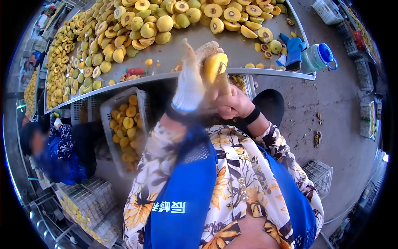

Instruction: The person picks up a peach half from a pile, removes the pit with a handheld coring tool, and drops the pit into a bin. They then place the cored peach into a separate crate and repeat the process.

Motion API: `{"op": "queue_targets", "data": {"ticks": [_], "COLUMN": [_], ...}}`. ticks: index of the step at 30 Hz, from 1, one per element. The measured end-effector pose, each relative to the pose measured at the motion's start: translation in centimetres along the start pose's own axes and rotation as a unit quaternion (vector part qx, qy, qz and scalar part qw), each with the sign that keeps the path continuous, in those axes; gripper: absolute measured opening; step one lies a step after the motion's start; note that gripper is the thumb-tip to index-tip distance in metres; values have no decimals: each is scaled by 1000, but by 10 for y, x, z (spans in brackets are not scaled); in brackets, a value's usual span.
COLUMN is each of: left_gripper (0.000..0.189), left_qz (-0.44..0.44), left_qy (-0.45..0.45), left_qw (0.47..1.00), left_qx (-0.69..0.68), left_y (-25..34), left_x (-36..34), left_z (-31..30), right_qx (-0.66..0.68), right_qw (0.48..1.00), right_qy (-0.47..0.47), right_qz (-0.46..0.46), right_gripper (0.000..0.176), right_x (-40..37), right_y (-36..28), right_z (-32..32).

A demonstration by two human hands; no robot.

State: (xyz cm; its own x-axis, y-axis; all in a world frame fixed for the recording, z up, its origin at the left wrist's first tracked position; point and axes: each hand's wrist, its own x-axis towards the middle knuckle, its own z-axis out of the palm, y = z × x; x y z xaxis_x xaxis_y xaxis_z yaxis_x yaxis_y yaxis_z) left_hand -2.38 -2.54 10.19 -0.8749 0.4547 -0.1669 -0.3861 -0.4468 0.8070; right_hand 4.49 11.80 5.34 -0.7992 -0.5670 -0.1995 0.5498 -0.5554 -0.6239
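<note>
My left hand (191,81), in a white knit glove, holds a yellow peach half (212,69) over the table's front edge. Its thumb points up and away from the fruit, with the other fingers behind it. A dark slit shows on the peach's right side. My bare right hand (235,103) is closed around a tan-handled tool (224,85), whose upper end meets the underside of the peach. Its working tip is hidden or blurred. Past both hands, a large pile of halved peaches (149,29) covers the metal table (178,37).
Below the table edge at left stands a white crate (108,141) of peach halves. A co-worker (68,145) sits farther left. On the table's right corner are blue gloves (294,47) and a water bottle (317,58). A red object (136,72) lies near the edge.
</note>
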Motion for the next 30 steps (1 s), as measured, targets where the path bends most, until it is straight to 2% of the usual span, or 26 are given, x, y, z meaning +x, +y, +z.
{"op": "queue_targets", "data": {"ticks": [1,3,6,7,8,9,10,11,12,13,16,18,20,21,24,27,29,30], "left_gripper": [94,96,83,77,72,51,47,43,39,33,31,30,30,31,30,30,29,30], "left_qz": [62,89,141,192,241,346,235,117,-4,145,93,116,-28,-30,-19,23,65,52], "left_qy": [-47,-24,5,13,20,48,96,143,184,174,155,166,190,185,165,127,79,72], "left_qw": [993,989,970,938,896,660,766,848,904,943,974,971,980,981,983,979,968,978], "left_qx": [90,112,200,287,371,665,590,497,387,245,135,126,44,51,83,156,229,186], "left_y": [-4,-10,-5,-6,-7,-9,1,13,19,-5,-17,-20,-8,-10,-15,-16,-13,-14], "left_x": [6,11,1,1,0,4,0,-5,-7,3,19,28,30,33,39,36,36,37], "left_z": [-7,-12,-1,-1,-2,-9,1,16,26,9,-16,-19,-20,-24,-33,-34,-35,-37], "right_qx": [36,108,95,50,6,-39,-57,-76,-95,-145,-260,-297,-409,-460,-478,-301,-256,-234], "right_qw": [999,990,992,998,1000,999,998,996,993,984,951,937,877,835,815,938,954,961], "right_qy": [-29,-86,-81,-45,-10,25,41,56,73,101,166,179,179,177,179,155,144,139], "right_qz": [-4,-11,-4,1,6,11,5,0,-6,-5,-16,-49,-180,-244,-275,-79,-66,-60], "right_gripper": [15,14,12,12,12,12,11,11,11,11,11,10,10,9,9,9,9,9], "right_x": [0,-2,-2,0,1,4,6,8,9,12,19,32,43,47,55,45,45,46], "right_y": [2,3,-1,-4,-7,-10,-9,-8,-6,-4,6,20,36,42,52,35,36,38], "right_z": [-5,-14,-9,-3,6,14,20,25,28,29,25,14,3,-2,-15,-1,-4,-5]}}
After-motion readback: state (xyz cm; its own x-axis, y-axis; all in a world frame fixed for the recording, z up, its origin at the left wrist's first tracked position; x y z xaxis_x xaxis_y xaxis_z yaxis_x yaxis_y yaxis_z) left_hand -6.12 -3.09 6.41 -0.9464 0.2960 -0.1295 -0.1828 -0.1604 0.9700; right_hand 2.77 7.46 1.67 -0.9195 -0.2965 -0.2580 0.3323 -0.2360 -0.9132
